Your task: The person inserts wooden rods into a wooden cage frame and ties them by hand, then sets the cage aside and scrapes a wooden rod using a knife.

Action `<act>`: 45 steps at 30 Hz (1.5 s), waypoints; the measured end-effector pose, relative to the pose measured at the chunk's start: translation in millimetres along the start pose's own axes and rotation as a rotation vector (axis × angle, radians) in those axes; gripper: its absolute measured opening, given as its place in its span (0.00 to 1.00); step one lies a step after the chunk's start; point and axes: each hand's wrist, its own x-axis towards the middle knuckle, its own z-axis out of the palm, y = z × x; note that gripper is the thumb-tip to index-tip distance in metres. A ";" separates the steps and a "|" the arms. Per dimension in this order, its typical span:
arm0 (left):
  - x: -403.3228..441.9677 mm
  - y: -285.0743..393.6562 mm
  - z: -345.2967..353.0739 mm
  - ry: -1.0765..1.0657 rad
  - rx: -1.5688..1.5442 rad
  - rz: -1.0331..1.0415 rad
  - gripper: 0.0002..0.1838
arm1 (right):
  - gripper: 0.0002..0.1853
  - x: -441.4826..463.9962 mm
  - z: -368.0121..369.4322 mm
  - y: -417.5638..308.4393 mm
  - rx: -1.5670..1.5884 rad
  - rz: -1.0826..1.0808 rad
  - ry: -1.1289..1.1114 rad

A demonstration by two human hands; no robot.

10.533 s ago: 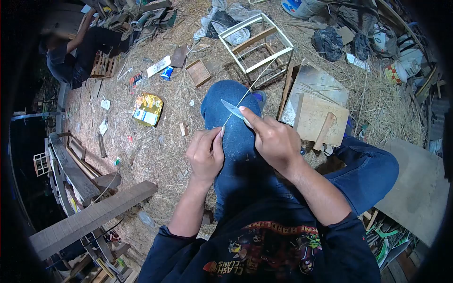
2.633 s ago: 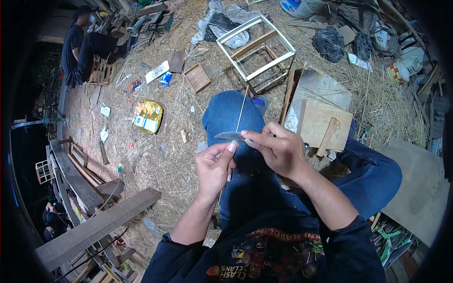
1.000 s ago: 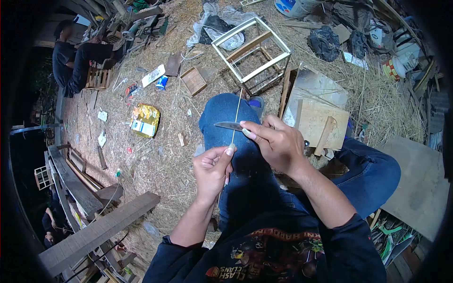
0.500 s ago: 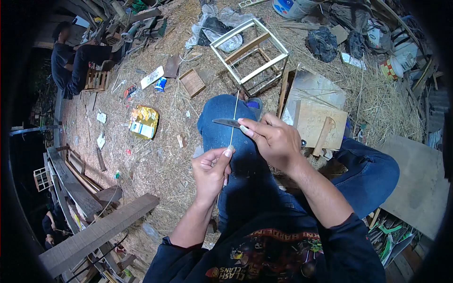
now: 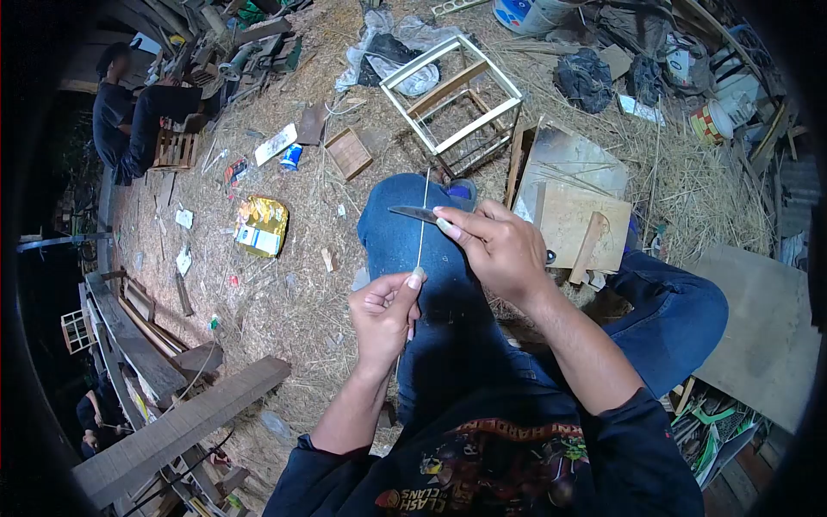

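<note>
My left hand (image 5: 385,317) pinches a thin pale stick (image 5: 421,246) between thumb and fingertips; the stick points away from me over my jeans-covered knee. In my right hand (image 5: 500,250) is a knife (image 5: 413,212), its handle mostly covered by my fingers. The dark blade points left and lies across the stick, some way above the left fingertips. Whether the edge bites into the stick is too small to tell.
Ahead stands a wooden frame (image 5: 465,86), with a small wooden tray (image 5: 349,153) left of it. Boards (image 5: 581,228) lie to the right. A gold packet (image 5: 261,227) rests on the straw-strewn ground. A thick beam (image 5: 189,422) juts in at lower left. Another person (image 5: 112,121) sits at far left.
The knife and my right hand have shifted slightly up along the stick, away from my left hand. My left hand keeps the same pinch.
</note>
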 end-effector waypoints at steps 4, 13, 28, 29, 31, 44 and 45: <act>-0.4 1.7 -0.6 0.001 -0.008 0.003 0.08 | 0.13 2.8 -0.6 -0.1 0.011 0.021 -0.003; -5.3 1.9 -3.4 0.001 -0.005 0.032 0.09 | 0.14 3.0 -2.7 -3.2 0.006 0.006 -0.028; -11.9 -0.4 -0.3 0.037 0.031 0.039 0.09 | 0.13 1.1 -5.7 -6.1 -0.037 0.040 -0.077; -11.9 -0.6 -0.4 0.037 0.031 0.041 0.09 | 0.13 1.0 -5.1 -5.6 -0.026 0.041 -0.074; -12.5 -1.3 -1.2 0.034 0.030 0.041 0.09 | 0.13 2.9 -7.2 -8.3 -0.038 0.058 -0.076; -11.0 -3.2 -0.2 0.030 0.014 0.009 0.09 | 0.13 -3.4 -5.5 -2.3 -0.028 0.039 -0.052; -11.2 -3.2 -0.2 0.030 0.014 0.012 0.09 | 0.13 -0.6 -6.2 -2.0 -0.027 0.039 -0.050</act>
